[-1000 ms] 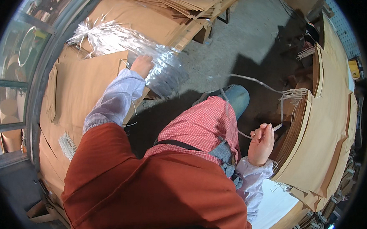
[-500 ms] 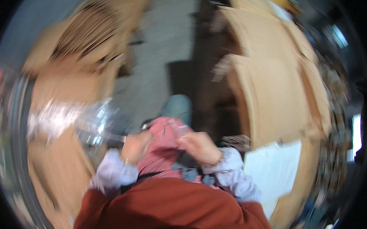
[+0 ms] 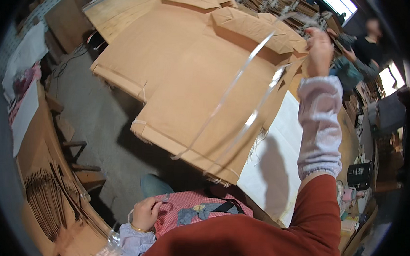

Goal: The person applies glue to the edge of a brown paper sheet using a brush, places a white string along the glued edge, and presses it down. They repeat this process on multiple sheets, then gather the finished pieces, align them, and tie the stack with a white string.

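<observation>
Straps: 2 clear, pinched in raised right hand; left hand fisted, maybe on strap end.

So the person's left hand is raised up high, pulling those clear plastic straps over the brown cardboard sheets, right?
Not quite: the head view shows the right hand raised, pulling the clear plastic straps over the brown cardboard sheets. The left hand sits low by the lap, near the red checked apron.

The right hand is now raised high, pulling clear plastic straps over the cardboard stack; the left hand has dropped to the lap.
</observation>
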`<state>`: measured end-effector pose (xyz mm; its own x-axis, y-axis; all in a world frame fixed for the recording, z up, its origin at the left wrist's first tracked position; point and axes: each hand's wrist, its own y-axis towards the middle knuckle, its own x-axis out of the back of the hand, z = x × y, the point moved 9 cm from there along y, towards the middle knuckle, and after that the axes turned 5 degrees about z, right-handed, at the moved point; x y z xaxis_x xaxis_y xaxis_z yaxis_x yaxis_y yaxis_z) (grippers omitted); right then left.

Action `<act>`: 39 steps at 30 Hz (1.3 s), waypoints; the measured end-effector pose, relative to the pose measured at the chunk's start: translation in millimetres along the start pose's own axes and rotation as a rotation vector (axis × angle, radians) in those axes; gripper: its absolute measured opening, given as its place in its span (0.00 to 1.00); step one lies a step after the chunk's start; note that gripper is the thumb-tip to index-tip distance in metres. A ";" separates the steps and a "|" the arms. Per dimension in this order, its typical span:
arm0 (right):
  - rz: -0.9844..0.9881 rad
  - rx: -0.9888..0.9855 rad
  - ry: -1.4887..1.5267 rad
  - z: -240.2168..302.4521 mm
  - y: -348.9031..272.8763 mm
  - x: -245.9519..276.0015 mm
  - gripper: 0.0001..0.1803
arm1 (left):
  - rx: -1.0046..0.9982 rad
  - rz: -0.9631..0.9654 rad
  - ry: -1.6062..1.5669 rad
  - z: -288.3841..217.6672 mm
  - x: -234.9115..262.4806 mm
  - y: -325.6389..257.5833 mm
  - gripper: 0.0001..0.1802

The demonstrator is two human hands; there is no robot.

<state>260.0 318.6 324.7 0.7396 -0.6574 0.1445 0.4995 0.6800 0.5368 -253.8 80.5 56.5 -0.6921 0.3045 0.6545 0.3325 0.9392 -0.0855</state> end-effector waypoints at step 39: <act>1.640 -0.423 0.370 162.1 -288.5 -465.4 0.16 | 0.056 -0.134 0.255 4.5 434.3 112.0 0.06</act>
<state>-301.5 375.8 237.3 0.5835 0.8100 0.0574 -0.7867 0.5814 -0.2074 -519.9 318.7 327.8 -0.5420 0.1340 0.8296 0.2077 0.9779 -0.0222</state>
